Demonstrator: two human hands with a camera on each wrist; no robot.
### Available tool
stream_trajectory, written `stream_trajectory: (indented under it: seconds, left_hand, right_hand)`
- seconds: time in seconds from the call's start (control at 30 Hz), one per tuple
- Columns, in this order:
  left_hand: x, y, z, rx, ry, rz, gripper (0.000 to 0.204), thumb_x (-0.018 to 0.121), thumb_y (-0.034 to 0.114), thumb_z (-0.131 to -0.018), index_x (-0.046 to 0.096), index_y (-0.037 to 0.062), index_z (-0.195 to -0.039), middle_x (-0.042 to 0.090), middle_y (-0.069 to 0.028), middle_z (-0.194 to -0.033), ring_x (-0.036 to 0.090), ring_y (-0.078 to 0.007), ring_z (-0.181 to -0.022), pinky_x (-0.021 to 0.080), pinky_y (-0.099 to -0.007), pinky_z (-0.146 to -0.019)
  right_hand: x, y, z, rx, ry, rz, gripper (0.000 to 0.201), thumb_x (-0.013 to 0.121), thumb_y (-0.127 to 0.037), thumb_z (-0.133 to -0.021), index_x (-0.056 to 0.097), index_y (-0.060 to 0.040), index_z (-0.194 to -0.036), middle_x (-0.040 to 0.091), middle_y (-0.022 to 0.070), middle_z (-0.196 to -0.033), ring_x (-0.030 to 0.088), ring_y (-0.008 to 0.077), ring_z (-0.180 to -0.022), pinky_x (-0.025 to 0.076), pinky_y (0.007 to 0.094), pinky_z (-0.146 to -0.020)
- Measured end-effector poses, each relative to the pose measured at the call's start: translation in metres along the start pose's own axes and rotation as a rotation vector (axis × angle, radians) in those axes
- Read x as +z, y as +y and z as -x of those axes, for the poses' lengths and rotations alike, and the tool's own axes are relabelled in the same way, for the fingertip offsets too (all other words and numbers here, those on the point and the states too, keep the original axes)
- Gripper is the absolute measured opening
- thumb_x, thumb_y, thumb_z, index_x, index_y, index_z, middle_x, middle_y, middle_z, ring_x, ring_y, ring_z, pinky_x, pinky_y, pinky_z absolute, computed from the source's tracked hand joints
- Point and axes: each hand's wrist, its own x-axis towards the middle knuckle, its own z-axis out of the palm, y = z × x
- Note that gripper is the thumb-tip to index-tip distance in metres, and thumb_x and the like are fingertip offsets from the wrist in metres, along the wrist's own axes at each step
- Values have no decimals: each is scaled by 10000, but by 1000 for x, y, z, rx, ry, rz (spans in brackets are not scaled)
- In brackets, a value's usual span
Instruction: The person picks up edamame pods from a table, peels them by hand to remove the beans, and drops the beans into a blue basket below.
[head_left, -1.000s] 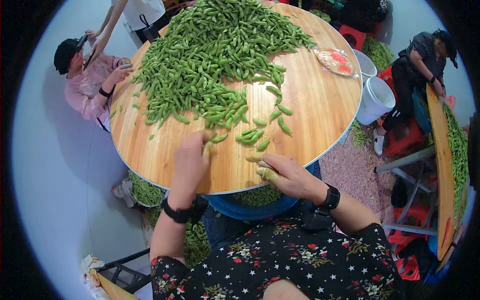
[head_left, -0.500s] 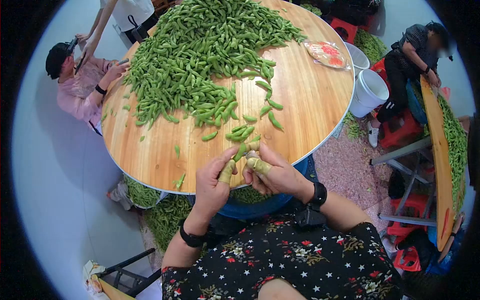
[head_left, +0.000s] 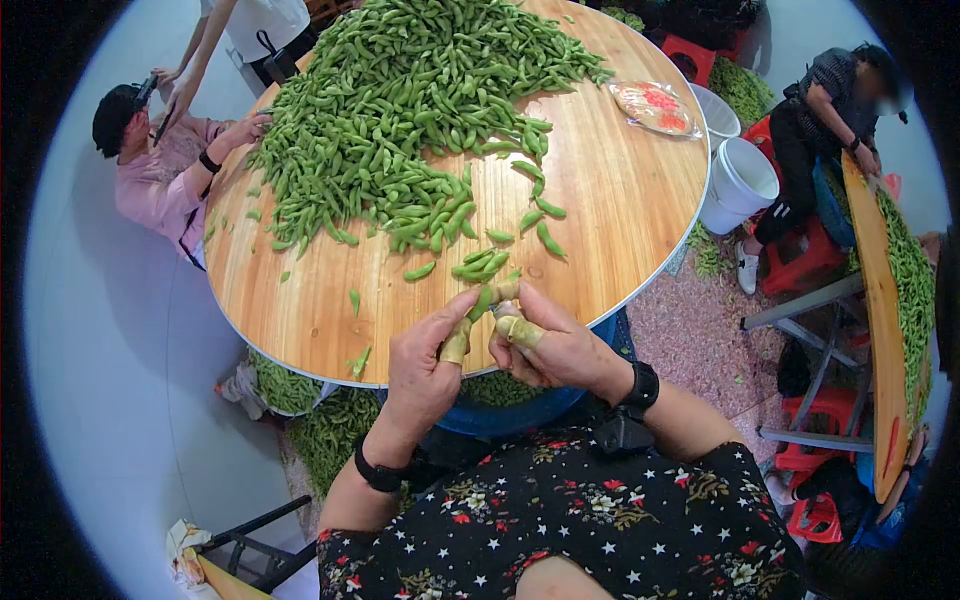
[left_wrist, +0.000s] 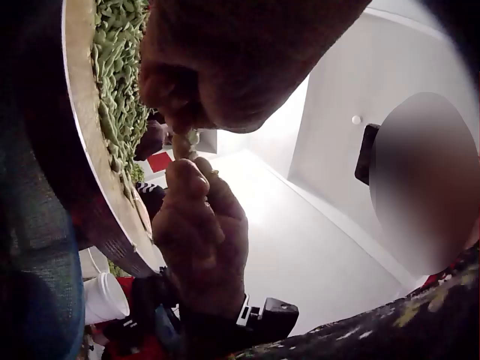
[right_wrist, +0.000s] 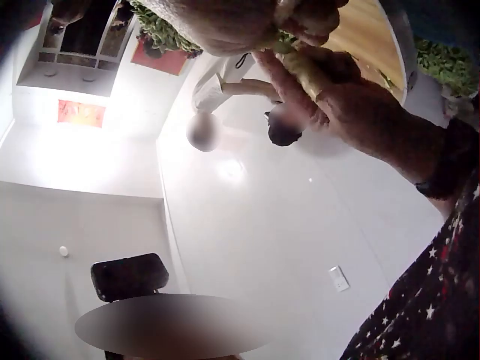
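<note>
My left hand (head_left: 420, 365) pinches a green edamame pod (head_left: 482, 303) between thumb and forefinger, just above the near edge of the round wooden table (head_left: 620, 210). Opposite it, my right hand (head_left: 555, 345) grips the pod's other end with curled fingers. Yellowish tape wraps the thumbs and the right forefinger (head_left: 507, 291). Both wrist views show the hands meeting at the fingertips, and a bit of green pod (right_wrist: 285, 37) shows there in the right wrist view. Beyond the hands lie a few loose pods (head_left: 480, 265) and a large edamame pile (head_left: 400, 130).
Below the table edge sits a blue basin (head_left: 510, 415) with green pods in it. A plastic-wrapped packet (head_left: 655, 107) lies at the table's right, beside white buckets (head_left: 740, 185). People sit at left (head_left: 165, 180) and right (head_left: 825, 115). More pods (head_left: 340, 430) cover the floor at left.
My left hand came back from the loose pods toward my right hand, now with a pod between them. Over the last half second both hands barely moved.
</note>
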Motion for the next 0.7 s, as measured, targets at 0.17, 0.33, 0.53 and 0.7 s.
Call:
stream_trajectory:
  seconds: [0.17,0.33,0.53,0.7]
  left_hand:
    - [-11,14,6,233,-108,-389,394,511,-39,-842,605,37,-1218,674,-154,-930,634,-200,-745,498,-306,-696]
    - [3,-19,15,-462,-197,964,321,524,88,-937,572,36,-1250,532,8,-711,450,-65,-562,361,-202,-494]
    - [9,-18,11,-524,-98,860,288,577,86,-909,588,28,-1191,590,-10,-755,502,-91,-554,381,-210,-476]
    - [11,-6,7,372,155,-418,260,661,-6,-754,613,10,-1009,632,-155,-796,621,-333,-703,504,-349,-603]
  right_hand:
    - [3,-12,11,54,-41,-35,206,381,-233,-1007,402,-95,-1159,543,23,-709,444,77,-414,336,210,-345]
    - [-7,9,4,178,-195,-499,239,377,-216,-1006,403,-106,-1217,561,30,-697,452,73,-389,319,202,-300]
    - [-5,8,-2,215,-103,-476,212,375,-208,-1002,411,-101,-1182,570,49,-707,508,109,-422,380,219,-341]
    - [13,-2,2,167,74,-186,129,357,-202,-999,402,-88,-1038,565,58,-703,530,136,-433,395,238,-350]
